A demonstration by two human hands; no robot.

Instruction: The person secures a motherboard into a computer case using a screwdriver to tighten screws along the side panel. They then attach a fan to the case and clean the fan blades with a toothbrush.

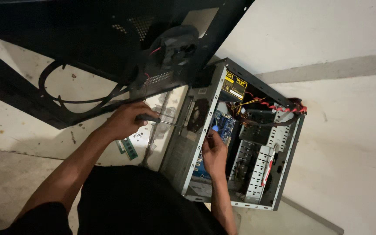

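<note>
Two bare hands are at work, seen from above. The left hand [127,118] is closed around the dark handle of one screwdriver [155,120], whose thin metal shaft points right toward the rear panel of an open computer case [283,174]. The right hand [214,152] reaches inside that case, its fingers curled against the blue motherboard [223,124]; whether it grips anything there cannot be told.

Nearest the viewer is the person's dark clothing, filling the bottom centre. Just past the left forearm, one green memory stick [128,148] lies flat on the pale floor [22,126].

The single case lies with its open side up. Inside, to the right of the motherboard, stands one perforated metal drive cage [257,165]. At the far end of the case sits one black power supply with a yellow label [235,85], and a bundle of red and black cables [279,108] runs from it along the far edge.

Farther off, at upper left, one large black metal side panel [66,39] rises above the floor, with one round black fan [173,43] fixed to it.
</note>
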